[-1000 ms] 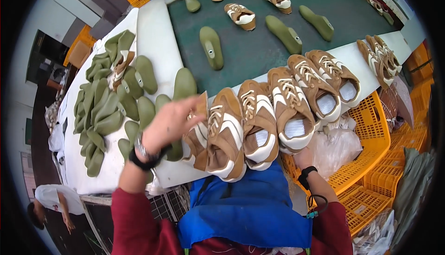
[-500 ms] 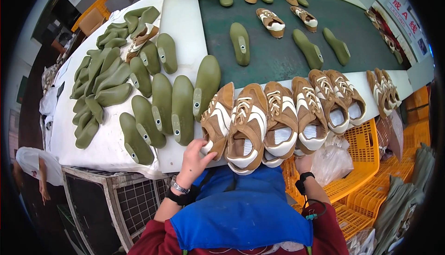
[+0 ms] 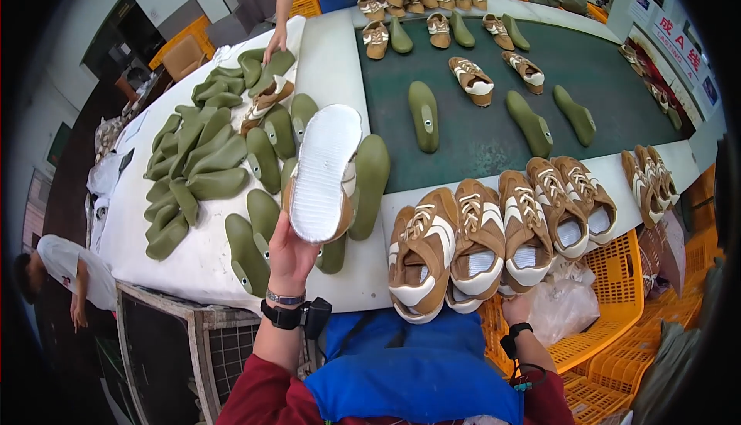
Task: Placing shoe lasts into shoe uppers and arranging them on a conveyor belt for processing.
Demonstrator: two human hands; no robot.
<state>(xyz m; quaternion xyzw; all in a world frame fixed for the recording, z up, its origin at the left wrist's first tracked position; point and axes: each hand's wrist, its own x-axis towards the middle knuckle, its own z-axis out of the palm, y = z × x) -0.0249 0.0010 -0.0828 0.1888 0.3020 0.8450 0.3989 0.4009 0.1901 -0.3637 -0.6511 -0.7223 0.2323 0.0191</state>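
My left hand [image 3: 290, 259] is closed on the heel end of a brown-and-white sneaker upper [image 3: 323, 174], raised with its ribbed white underside facing me. Green shoe lasts [image 3: 248, 255] lie on the white table just behind and beside it. To the right, a row of laced brown-and-white sneaker uppers [image 3: 423, 251] stands along the near table edge, heels toward me. My right hand [image 3: 517, 309] is at that edge, below the heels of the row; its fingers are hidden, so what it holds, if anything, cannot be seen.
A heap of green lasts [image 3: 204, 151] covers the white table [image 3: 116, 259] at left. Beyond the row, the green belt [image 3: 471, 143] carries lasts and uppers in pairs. A yellow crate [image 3: 617, 294] stands below right. A co-worker's hand [image 3: 275, 43] touches far lasts; another person [image 3: 73, 267] bends at left.
My left hand has lifted the leftmost upper out of the row, moved it up and left, and turned its underside toward me. The view has shifted, and a co-worker's arm now reaches the far lasts.
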